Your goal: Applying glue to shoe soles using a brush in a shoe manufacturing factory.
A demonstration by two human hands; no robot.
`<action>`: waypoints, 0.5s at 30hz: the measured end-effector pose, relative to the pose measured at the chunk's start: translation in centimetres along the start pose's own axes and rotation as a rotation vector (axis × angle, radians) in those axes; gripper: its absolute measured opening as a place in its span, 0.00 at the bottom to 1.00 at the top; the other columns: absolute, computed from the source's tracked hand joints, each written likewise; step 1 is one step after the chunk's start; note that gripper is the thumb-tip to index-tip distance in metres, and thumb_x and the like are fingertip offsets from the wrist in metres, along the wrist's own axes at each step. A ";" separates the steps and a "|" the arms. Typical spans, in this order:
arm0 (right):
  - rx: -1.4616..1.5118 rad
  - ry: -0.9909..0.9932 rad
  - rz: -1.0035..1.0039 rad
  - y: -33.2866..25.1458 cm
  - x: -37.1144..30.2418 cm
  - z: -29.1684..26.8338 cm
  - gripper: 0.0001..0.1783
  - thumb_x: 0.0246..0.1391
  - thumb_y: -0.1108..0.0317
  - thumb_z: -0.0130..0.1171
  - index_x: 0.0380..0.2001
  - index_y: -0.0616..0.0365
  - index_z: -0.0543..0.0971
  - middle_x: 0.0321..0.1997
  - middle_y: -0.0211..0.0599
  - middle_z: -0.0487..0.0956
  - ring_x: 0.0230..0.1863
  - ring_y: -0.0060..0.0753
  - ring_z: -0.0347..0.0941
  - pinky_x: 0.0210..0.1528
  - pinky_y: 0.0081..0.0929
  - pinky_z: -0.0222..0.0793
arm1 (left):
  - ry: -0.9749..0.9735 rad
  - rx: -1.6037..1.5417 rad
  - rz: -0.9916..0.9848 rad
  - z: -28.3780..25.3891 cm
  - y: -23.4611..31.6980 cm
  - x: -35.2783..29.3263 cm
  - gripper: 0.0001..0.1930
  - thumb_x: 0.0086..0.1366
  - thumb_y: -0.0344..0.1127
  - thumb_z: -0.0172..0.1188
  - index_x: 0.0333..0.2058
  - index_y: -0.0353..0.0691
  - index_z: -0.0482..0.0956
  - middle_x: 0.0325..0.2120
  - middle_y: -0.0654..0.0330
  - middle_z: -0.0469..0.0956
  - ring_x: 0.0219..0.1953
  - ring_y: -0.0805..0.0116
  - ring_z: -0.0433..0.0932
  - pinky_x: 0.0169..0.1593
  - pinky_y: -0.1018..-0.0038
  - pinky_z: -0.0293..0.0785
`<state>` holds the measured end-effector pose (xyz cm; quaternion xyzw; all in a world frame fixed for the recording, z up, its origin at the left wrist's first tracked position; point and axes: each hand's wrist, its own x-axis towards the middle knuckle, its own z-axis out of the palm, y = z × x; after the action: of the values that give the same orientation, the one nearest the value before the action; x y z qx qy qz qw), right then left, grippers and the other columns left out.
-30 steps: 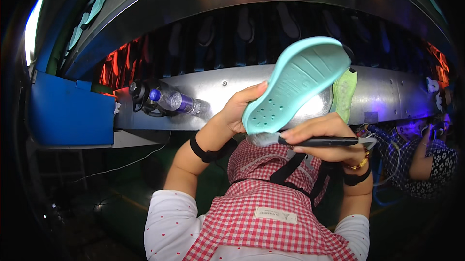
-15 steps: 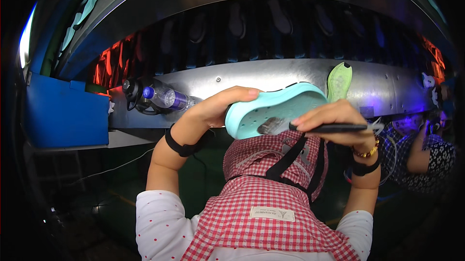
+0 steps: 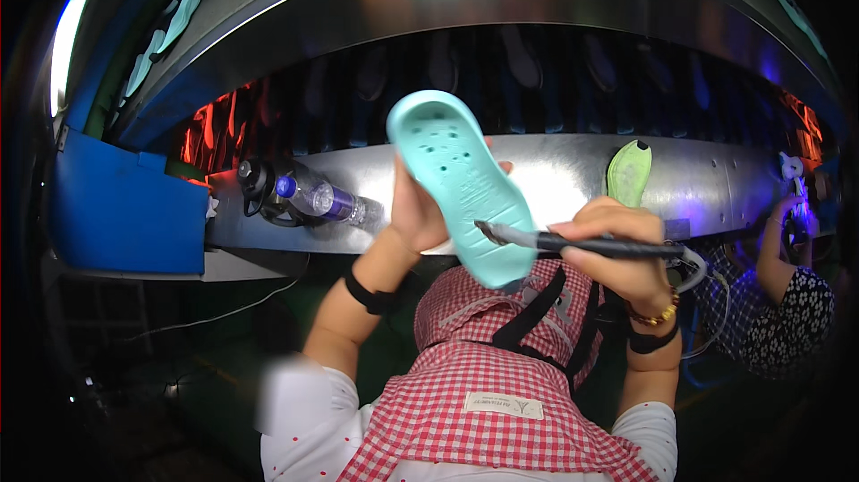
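Note:
A turquoise foam shoe sole (image 3: 458, 179) stands tilted in front of me, its hollow side with small holes turned to my view. My left hand (image 3: 417, 212) is closed round it from behind and along its left edge; some of the fingers are hidden. My right hand (image 3: 619, 245) grips a brush (image 3: 601, 246) with a black handle, a thin hose running from its end. The dark bristle tip lies over the lower part of the sole's inside; whether it touches, I cannot tell.
On the metal ledge (image 3: 564, 173) stand a pale green sole (image 3: 630, 174), a clear bottle (image 3: 324, 198) with a blue cap and a dark bottle (image 3: 258, 187). Behind runs a dark machine with rows of soles. A blue box (image 3: 125, 204) is left; another person (image 3: 783, 303) works at right.
My left hand has turned the sole from lying sideways to nearly upright, its inside now showing fully. The brush has come out of the hollow and its tip is farther left.

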<state>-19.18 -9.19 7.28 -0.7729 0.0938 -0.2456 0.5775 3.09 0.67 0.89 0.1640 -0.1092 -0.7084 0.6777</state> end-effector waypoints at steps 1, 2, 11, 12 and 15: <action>-0.008 0.083 0.194 0.6 0.1 0.5 0.11 0.37 0.78 0.62 0.30 0.63 0.78 0.28 0.39 0.78 0.28 0.24 0.72 0.31 0.17 0.67 | -0.107 0.069 -0.015 0.3 -1.2 0.3 0.42 0.56 0.69 0.25 0.56 0.38 0.54 0.50 0.47 0.64 0.49 0.53 0.67 0.53 0.56 0.62; 0.045 0.142 0.178 2.2 0.4 1.0 0.10 0.38 0.77 0.61 0.30 0.62 0.78 0.25 0.35 0.76 0.27 0.21 0.71 0.30 0.15 0.65 | -0.012 0.055 -0.014 0.3 -2.0 0.5 0.43 0.55 0.70 0.23 0.56 0.38 0.54 0.48 0.47 0.65 0.48 0.53 0.68 0.52 0.57 0.62; -0.231 -0.106 -0.170 1.2 -0.3 3.5 0.10 0.34 0.76 0.61 0.27 0.61 0.77 0.22 0.40 0.75 0.24 0.37 0.72 0.27 0.26 0.66 | 0.103 0.074 0.198 -0.9 -2.4 1.0 0.44 0.54 0.71 0.20 0.49 0.37 0.62 0.40 0.51 0.70 0.45 0.58 0.69 0.50 0.61 0.66; -0.182 -0.108 -0.148 1.0 -0.2 2.7 0.10 0.35 0.76 0.61 0.27 0.61 0.78 0.23 0.40 0.76 0.23 0.34 0.72 0.27 0.25 0.66 | 0.089 0.023 0.200 -0.8 -2.6 1.2 0.44 0.54 0.71 0.20 0.51 0.38 0.61 0.39 0.50 0.70 0.44 0.57 0.70 0.49 0.61 0.67; -0.006 0.116 0.169 0.3 1.4 1.1 0.09 0.40 0.75 0.60 0.30 0.61 0.78 0.27 0.37 0.77 0.27 0.23 0.73 0.28 0.20 0.68 | 0.049 -0.065 0.224 1.0 -3.0 2.0 0.44 0.54 0.71 0.21 0.53 0.39 0.58 0.39 0.51 0.70 0.43 0.57 0.71 0.50 0.60 0.66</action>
<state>-17.40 -8.92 7.18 -0.7483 0.1929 -0.2401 0.5876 -0.14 -1.18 0.47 0.1460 -0.0870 -0.6273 0.7600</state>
